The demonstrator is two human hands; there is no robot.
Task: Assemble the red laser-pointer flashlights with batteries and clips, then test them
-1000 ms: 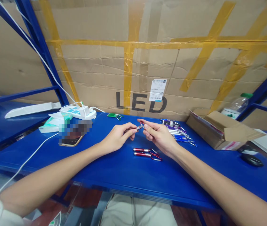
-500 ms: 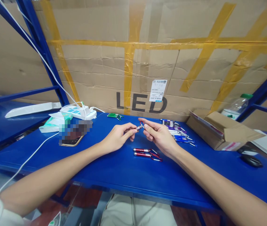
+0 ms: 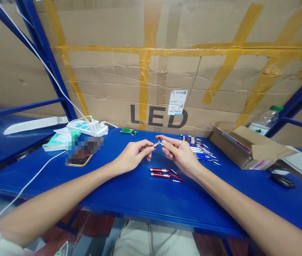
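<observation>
Between my hands, above the blue table, is a small red pen-shaped flashlight (image 3: 156,144) with a carabiner clip (image 3: 160,139). My left hand (image 3: 133,155) pinches its barrel, most of which the fingers hide. On the clip end, my right hand (image 3: 179,153) is closed with thumb and forefinger. Two more red flashlights (image 3: 160,173) with red clips lie side by side just below my hands. Farther back, green ones (image 3: 127,131) lie near the cardboard. Right of my right hand, a row of black, purple, silver and blue flashlights (image 3: 200,151) rests on the table.
An open cardboard box (image 3: 236,149) and a black mouse (image 3: 282,180) are at the right, with a plastic bottle (image 3: 269,117) behind. At left are a phone (image 3: 83,156), a tissue pack (image 3: 57,140) and a power strip (image 3: 101,130) with white cables. A large carton (image 3: 108,81) stands behind.
The view has shifted very slightly. Both hands keep their hold on the red flashlight and its clip, with hardly any visible movement.
</observation>
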